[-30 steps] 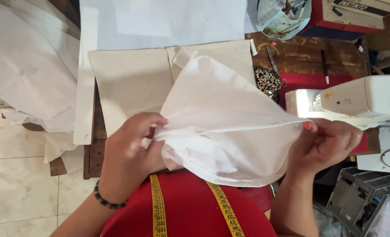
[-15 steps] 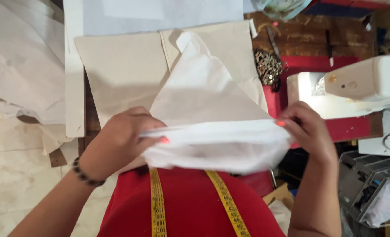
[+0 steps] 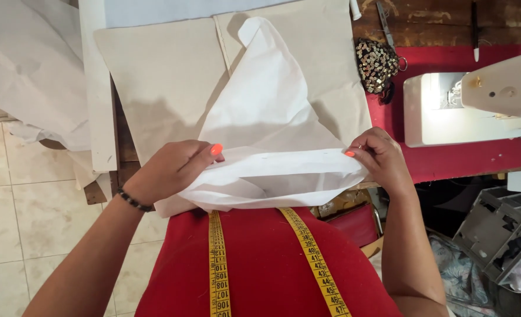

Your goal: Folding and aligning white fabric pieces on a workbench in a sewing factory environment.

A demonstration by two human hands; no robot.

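A white piece of fabric (image 3: pixel 272 123) lies folded over beige pattern pieces (image 3: pixel 166 82) on the wooden table. My left hand (image 3: pixel 169 170) pinches its folded edge at the left end. My right hand (image 3: pixel 378 155) pinches the same edge at the right end. The edge is held stretched between both hands, just above my red top. A yellow measuring tape (image 3: pixel 219 264) hangs around my neck in two strands.
A white sewing machine (image 3: pixel 477 105) stands on a red cloth (image 3: pixel 466 158) at the right. A sequined pouch (image 3: pixel 378 61) and scissors (image 3: pixel 385 23) lie behind it. More white fabric (image 3: pixel 31 64) drapes off the table's left. A grey plastic crate (image 3: pixel 501 235) sits lower right.
The white fabric has been lowered and flattened toward the table, and its near edge is now pulled into a straighter fold between both hands. The view has shifted slightly.
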